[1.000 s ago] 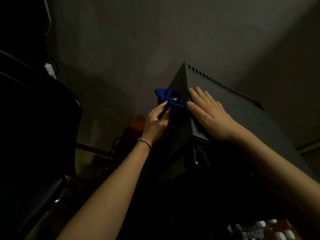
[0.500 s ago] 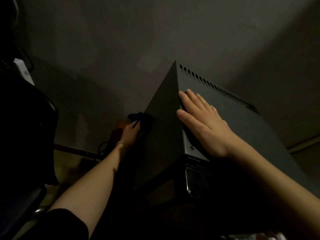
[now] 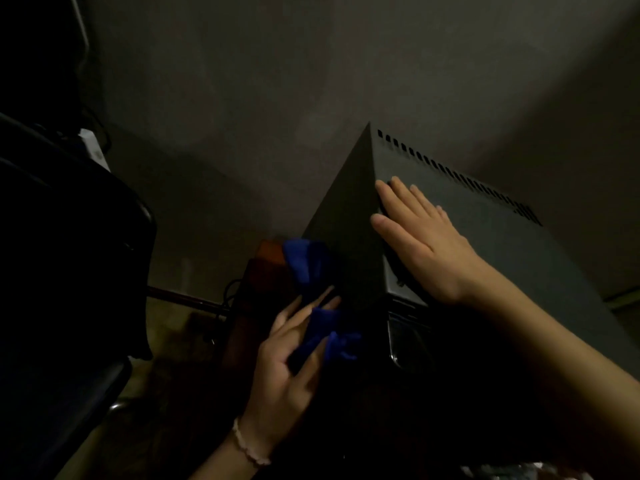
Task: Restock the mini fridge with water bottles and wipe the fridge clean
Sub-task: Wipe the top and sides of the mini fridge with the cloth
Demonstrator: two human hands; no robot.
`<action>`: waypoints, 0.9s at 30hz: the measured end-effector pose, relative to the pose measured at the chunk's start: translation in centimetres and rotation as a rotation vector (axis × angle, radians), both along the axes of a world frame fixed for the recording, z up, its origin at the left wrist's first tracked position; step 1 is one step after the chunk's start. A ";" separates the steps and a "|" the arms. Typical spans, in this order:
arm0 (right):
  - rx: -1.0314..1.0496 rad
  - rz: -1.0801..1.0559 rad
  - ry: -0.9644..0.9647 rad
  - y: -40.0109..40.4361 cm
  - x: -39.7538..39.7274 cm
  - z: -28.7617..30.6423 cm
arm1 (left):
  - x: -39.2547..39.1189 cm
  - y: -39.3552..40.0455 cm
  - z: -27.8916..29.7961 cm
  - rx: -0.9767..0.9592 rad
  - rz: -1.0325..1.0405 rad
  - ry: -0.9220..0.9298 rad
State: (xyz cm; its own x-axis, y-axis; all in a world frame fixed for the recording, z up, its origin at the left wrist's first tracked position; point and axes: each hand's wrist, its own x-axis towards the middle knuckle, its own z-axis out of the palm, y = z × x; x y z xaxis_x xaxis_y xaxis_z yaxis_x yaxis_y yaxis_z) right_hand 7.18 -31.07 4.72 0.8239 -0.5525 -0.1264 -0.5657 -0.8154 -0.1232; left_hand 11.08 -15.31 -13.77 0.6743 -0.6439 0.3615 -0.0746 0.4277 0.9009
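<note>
No words to read (too dark). Left hand (image 3: 287, 362) grasps a blue cloth (image 3: 311, 271) beside the fridge (image 3: 485, 230); right hand (image 3: 419, 240) lies flat on top.

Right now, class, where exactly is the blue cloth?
In the head view, the blue cloth sits lower centre, held in the left hand against the mini fridge's dark left side, below the right hand resting flat on top.

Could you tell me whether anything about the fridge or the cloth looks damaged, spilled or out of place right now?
Nothing stands out. The left hand holds the blue cloth against the mini fridge side, and the right hand rests flat on top. The scene is too dim to rule out marks.
</note>
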 end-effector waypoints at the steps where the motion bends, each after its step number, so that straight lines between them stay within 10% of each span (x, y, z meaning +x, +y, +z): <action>1: 0.004 -0.001 -0.002 0.0 0.0 0.0 | 0.3 -0.5 1.2 -0.037 0.006 -0.041; 9: 0.002 -0.003 -0.036 -0.2 0.0 -0.2 | 6.8 -9.3 3.9 -0.164 -0.041 -0.039; 27: 0.035 -0.007 -0.028 -0.4 0.2 0.0 | 10.3 -13.0 -11.7 0.403 -0.049 0.411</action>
State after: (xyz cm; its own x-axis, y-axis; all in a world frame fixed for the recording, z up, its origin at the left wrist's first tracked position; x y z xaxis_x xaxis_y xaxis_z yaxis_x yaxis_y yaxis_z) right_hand 7.37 -31.52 4.76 0.8234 -0.5540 -0.1231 -0.5674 -0.8063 -0.1672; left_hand 21.34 -28.28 -25.45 0.6735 -0.7104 -0.2043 0.3270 0.0385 0.9443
